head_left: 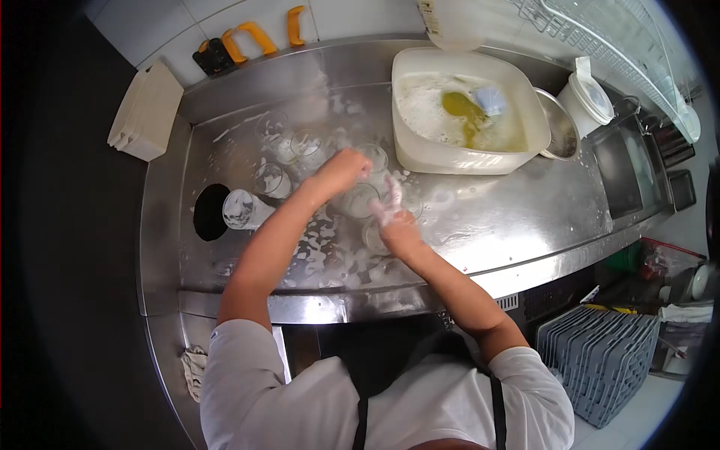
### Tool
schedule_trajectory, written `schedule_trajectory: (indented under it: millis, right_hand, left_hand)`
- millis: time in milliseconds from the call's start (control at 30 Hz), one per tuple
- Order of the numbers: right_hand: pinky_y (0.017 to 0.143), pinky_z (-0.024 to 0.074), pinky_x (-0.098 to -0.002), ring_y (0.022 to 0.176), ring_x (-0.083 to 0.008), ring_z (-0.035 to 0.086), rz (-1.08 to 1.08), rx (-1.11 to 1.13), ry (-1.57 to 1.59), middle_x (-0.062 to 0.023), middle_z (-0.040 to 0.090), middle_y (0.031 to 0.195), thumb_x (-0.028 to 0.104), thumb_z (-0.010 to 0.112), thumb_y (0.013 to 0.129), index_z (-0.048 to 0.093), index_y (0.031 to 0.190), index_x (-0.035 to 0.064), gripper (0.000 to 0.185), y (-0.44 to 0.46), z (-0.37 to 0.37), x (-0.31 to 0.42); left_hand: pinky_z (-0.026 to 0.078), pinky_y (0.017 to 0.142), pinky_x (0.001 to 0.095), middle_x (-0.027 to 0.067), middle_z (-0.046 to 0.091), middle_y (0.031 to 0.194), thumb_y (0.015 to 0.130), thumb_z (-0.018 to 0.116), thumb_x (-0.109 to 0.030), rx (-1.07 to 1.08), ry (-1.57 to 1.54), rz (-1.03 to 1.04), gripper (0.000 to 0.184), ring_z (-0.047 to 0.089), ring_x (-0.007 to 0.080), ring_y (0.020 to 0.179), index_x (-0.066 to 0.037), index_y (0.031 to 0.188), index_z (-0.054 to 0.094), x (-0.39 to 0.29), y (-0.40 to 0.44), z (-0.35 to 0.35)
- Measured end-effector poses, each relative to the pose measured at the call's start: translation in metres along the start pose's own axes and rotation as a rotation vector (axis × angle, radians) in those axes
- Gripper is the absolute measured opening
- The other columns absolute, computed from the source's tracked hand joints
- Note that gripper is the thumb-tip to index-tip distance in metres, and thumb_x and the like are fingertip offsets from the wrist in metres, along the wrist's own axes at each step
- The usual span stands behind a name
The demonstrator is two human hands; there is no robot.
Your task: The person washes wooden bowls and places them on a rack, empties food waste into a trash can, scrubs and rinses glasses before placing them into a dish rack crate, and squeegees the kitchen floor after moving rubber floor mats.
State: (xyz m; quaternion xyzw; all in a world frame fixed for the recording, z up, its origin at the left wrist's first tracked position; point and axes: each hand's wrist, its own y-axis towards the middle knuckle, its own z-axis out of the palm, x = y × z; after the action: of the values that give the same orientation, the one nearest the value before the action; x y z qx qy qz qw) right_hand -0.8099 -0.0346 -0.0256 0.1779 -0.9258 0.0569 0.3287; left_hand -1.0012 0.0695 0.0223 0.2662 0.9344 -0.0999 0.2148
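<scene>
Several clear glasses stand in suds on the steel counter, among them one foamy glass (271, 180) and another behind it (307, 142). A foam-coated glass (244, 210) lies by the round black hole (212, 212). My left hand (345, 174) is over the middle glasses with curled fingers; what they hold, if anything, is hidden. Close by on the right, my right hand (396, 223) has foam on its spread fingers, slightly blurred, above a glass (375, 236). Between the hands is a glass (358, 201).
Behind and right stands a white tub (472, 161) of soapy water with a blue-white sponge (490, 100). Beside it are a metal bowl (559, 127) and a white bucket (585, 101). A sink (622, 180) is at the far right, grey racks (596, 360) below. Orange-handled tools (255, 37) hang behind.
</scene>
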Motion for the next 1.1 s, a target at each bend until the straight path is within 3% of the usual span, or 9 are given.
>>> schedule_trajectory:
  millis: [67, 133, 267, 367, 467, 567, 700, 800, 1100]
  right_hand:
    - [0.064, 0.0549, -0.0440, 0.073, -0.0382, 0.066, -0.043, -0.040, 0.000, -0.0320, 0.030, 0.144, 0.000, 0.054, 0.076, 0.055, 0.118, 0.0221, 0.047, 0.006, -0.014, 0.012]
    - [0.064, 0.0545, -0.0455, 0.072, -0.0387, 0.066, -0.254, -0.101, -0.265, -0.0315, 0.028, 0.145, -0.002, 0.054, 0.076, 0.051, 0.123, 0.0240, 0.054, 0.013, -0.016, 0.013]
    - [0.063, 0.0543, -0.0438, 0.074, -0.0384, 0.066, -0.386, 0.046, -0.400, -0.0277, 0.043, 0.134, 0.001, 0.055, 0.077, 0.058, 0.114, 0.0196, 0.041, 0.032, -0.012, 0.019]
    - [0.067, 0.0536, -0.0437, 0.081, -0.0379, 0.065, -0.410, 0.155, -0.479, -0.0245, 0.056, 0.114, 0.003, 0.056, 0.078, 0.063, 0.105, 0.0162, 0.031, 0.053, 0.011, 0.005]
    - [0.072, 0.0522, -0.0452, 0.086, -0.0382, 0.064, -0.339, 0.136, -0.493, -0.0221, 0.062, 0.094, 0.004, 0.057, 0.079, 0.065, 0.100, 0.0137, 0.024, 0.056, 0.011, 0.014]
    - [0.075, 0.0507, -0.0469, 0.087, -0.0394, 0.063, -0.290, 0.151, -0.398, -0.0228, 0.063, 0.088, 0.005, 0.058, 0.080, 0.065, 0.100, 0.0123, 0.023, 0.049, -0.004, 0.021]
    - [0.076, 0.0504, -0.0473, 0.085, -0.0406, 0.063, -0.199, 0.082, -0.396, -0.0228, 0.064, 0.088, 0.008, 0.064, 0.079, 0.065, 0.100, 0.0117, 0.022, 0.022, -0.009, 0.018]
    - [0.076, 0.0505, -0.0468, 0.084, -0.0408, 0.064, -0.148, 0.087, -0.396, -0.0219, 0.065, 0.089, 0.010, 0.067, 0.078, 0.065, 0.100, 0.0115, 0.022, 0.014, -0.005, 0.016]
    - [0.081, 0.0502, -0.0461, 0.092, -0.0393, 0.063, -0.170, 0.091, -0.424, -0.0215, 0.066, 0.094, 0.014, 0.069, 0.077, 0.066, 0.102, 0.0122, 0.026, 0.018, -0.004, -0.020]
  left_hand:
    - [0.050, 0.075, 0.0414, 0.0170, 0.067, 0.087, 0.079, 0.061, -0.001, -0.031, -0.098, -0.001, 0.010, 0.064, 0.0363, 0.085, 0.000, 0.089, 0.066, -0.009, -0.022, -0.002]
    - [0.050, 0.077, 0.0401, 0.0172, 0.067, 0.091, 0.082, 0.060, -0.002, -0.082, -0.176, 0.087, 0.012, 0.064, 0.0352, 0.089, 0.001, 0.091, 0.066, -0.004, -0.035, -0.002]
    - [0.050, 0.081, 0.0392, 0.0181, 0.065, 0.106, 0.085, 0.057, 0.000, -0.151, -0.335, 0.075, 0.017, 0.063, 0.0353, 0.094, 0.000, 0.099, 0.066, 0.002, -0.048, 0.002]
    - [0.051, 0.083, 0.0397, 0.0173, 0.061, 0.117, 0.087, 0.057, -0.002, -0.456, -0.455, 0.050, 0.020, 0.064, 0.0370, 0.091, -0.002, 0.106, 0.064, 0.003, -0.058, 0.024]
    - [0.049, 0.087, 0.0396, 0.0171, 0.057, 0.123, 0.087, 0.059, -0.003, -0.681, -0.522, -0.204, 0.026, 0.062, 0.0361, 0.098, -0.004, 0.113, 0.060, -0.026, -0.082, 0.014]
    - [0.046, 0.091, 0.0399, 0.0174, 0.057, 0.117, 0.086, 0.059, -0.004, -0.853, -0.134, -0.355, 0.030, 0.056, 0.0349, 0.107, -0.004, 0.116, 0.057, -0.030, -0.116, 0.012]
    - [0.042, 0.095, 0.0472, 0.0204, 0.060, 0.113, 0.082, 0.054, 0.002, -0.566, 0.312, -0.776, 0.045, 0.058, 0.0349, 0.108, -0.006, 0.127, 0.052, -0.021, -0.130, -0.006]
    - [0.046, 0.091, 0.0466, 0.0263, 0.062, 0.111, 0.089, 0.050, -0.007, -0.329, 0.050, -0.899, 0.049, 0.061, 0.0388, 0.106, -0.012, 0.138, 0.042, 0.019, -0.106, -0.012]
    - [0.049, 0.090, 0.0461, 0.0270, 0.065, 0.105, 0.089, 0.047, -0.013, -0.378, 0.074, -0.705, 0.028, 0.062, 0.0420, 0.102, -0.002, 0.103, 0.068, 0.083, -0.046, 0.014]
